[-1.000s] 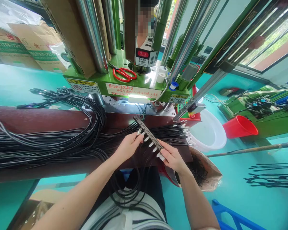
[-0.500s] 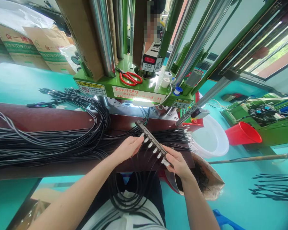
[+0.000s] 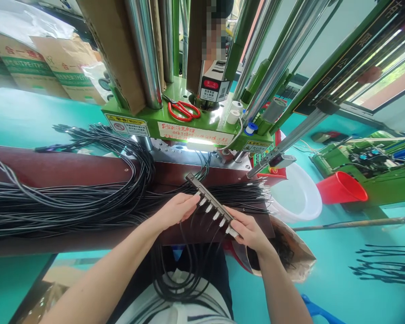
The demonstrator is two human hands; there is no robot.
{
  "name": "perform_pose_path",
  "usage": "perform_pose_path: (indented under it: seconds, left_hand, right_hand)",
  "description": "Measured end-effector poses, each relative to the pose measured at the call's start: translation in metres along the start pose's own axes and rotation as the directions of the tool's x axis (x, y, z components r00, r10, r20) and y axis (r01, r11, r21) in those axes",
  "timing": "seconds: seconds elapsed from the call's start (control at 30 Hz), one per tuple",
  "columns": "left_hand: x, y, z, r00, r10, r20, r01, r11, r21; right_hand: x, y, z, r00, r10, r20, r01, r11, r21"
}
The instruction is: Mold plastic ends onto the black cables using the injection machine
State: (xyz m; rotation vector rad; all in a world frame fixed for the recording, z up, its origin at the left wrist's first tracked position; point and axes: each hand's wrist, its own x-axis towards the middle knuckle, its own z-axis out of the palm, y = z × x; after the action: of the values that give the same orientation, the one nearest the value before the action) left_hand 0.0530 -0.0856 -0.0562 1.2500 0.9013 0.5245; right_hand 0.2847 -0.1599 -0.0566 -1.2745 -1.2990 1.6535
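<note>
A dark metal bar [image 3: 212,201] carrying several white-tipped cable plugs lies slantwise over the dark red bench [image 3: 70,168]. My right hand [image 3: 251,234] is closed on the bar's near end. My left hand [image 3: 175,209] pinches a black cable at a plug near the bar's far end. Thin black cables hang from the plugs and loop down into my lap [image 3: 185,279]. A thick bundle of black cables [image 3: 60,202] stretches across the bench to the left.
A green moulding press [image 3: 189,121] with steel columns stands behind the bench; red scissors [image 3: 182,109] lie on it. A white basin [image 3: 297,191], a red bucket [image 3: 340,189] and a brown bag [image 3: 290,256] sit to the right. Cardboard boxes [image 3: 37,67] stand at the far left.
My left hand shifted slightly along the bar's plugs. My right hand keeps hold of the bar's near end, and the view barely moved.
</note>
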Motion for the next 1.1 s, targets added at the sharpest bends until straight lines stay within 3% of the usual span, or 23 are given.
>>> perform_pose_path:
  seconds: [0.23, 0.47, 0.7, 0.8, 0.93, 1.0, 1.1]
  left_hand:
    - [-0.003, -0.002, 0.0, 0.997, 0.072, -0.001, -0.072, 0.997, 0.039]
    - [0.004, 0.003, 0.007, 0.993, 0.041, -0.112, -0.032, 0.997, 0.075]
    - [-0.01, 0.007, -0.003, 0.972, 0.106, -0.209, -0.124, 0.99, -0.071]
    - [-0.014, 0.007, -0.009, 0.964, 0.129, -0.233, -0.15, 0.986, -0.075]
    - [-0.021, 0.011, -0.018, 0.947, 0.14, -0.29, -0.164, 0.984, -0.063]
    - [-0.026, 0.013, -0.023, 0.942, 0.14, -0.306, -0.157, 0.987, -0.034]
    - [-0.034, 0.014, -0.029, 0.936, 0.136, -0.323, -0.138, 0.99, 0.017]
  right_hand:
    - [-0.005, 0.004, 0.002, 0.998, -0.062, 0.016, 0.063, 0.984, -0.164]
    - [-0.013, -0.004, 0.004, 0.995, -0.013, -0.101, 0.012, 1.0, -0.008]
    - [-0.028, -0.02, -0.045, 0.954, 0.124, -0.271, -0.129, 0.992, 0.001]
    - [-0.012, -0.03, -0.07, 0.95, 0.147, -0.276, -0.177, 0.98, -0.089]
    - [0.028, -0.054, -0.085, 0.98, 0.147, -0.132, -0.186, 0.913, -0.363]
    - [0.053, -0.069, -0.083, 0.988, 0.144, -0.046, -0.146, 0.827, -0.543]
    - [0.093, -0.085, -0.07, 0.992, 0.084, 0.09, 0.018, 0.624, -0.782]
